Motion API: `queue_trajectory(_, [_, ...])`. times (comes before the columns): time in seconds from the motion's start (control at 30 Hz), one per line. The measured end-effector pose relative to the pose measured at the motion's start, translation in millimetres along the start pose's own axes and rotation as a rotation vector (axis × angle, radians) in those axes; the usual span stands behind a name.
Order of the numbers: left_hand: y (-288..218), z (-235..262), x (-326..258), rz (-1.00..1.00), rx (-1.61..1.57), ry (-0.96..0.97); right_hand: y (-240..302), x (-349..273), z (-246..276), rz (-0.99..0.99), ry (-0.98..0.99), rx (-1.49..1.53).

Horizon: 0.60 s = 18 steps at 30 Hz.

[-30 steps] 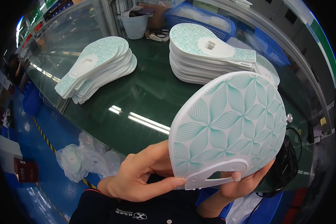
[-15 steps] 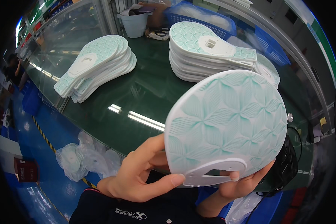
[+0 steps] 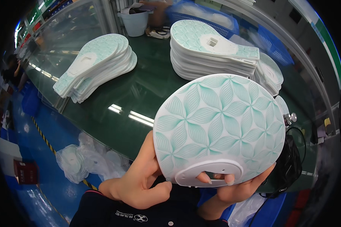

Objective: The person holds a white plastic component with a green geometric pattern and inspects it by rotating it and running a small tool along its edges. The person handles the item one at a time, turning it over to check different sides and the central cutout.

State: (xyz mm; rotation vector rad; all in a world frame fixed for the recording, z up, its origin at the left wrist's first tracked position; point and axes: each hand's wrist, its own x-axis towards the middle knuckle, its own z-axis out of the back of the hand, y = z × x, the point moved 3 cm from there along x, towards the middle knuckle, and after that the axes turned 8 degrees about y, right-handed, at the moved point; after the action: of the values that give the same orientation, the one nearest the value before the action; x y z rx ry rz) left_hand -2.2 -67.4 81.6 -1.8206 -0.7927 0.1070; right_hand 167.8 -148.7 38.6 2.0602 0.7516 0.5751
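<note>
Gripping the round white plastic fan with teal leaf pattern (image 3: 219, 128) upright above the bench (image 3: 140, 90), left hand (image 3: 140, 181) clamps its lower-left rim, right hand (image 3: 235, 189) hooks fingers through the bottom slot.

The patterned disc (image 3: 219, 128) hides most right-hand fingers (image 3: 206, 178).

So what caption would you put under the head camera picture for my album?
Both hands, left hand and right hand, hold a round white fan with green leaf pattern above a green table.
</note>
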Motion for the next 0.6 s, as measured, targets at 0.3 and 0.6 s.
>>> queue_trajectory(0.3, [0.2, -3.7, -1.3, -0.003, -0.058, 0.043, 7.2, -11.3, -0.6, 0.504, 0.159, -0.653])
queue_trajectory(0.6, [0.7, -6.6, 15.0, -0.085, 0.019, -0.075, 1.1, -11.8, 0.0, 0.262, 0.108, -0.254])
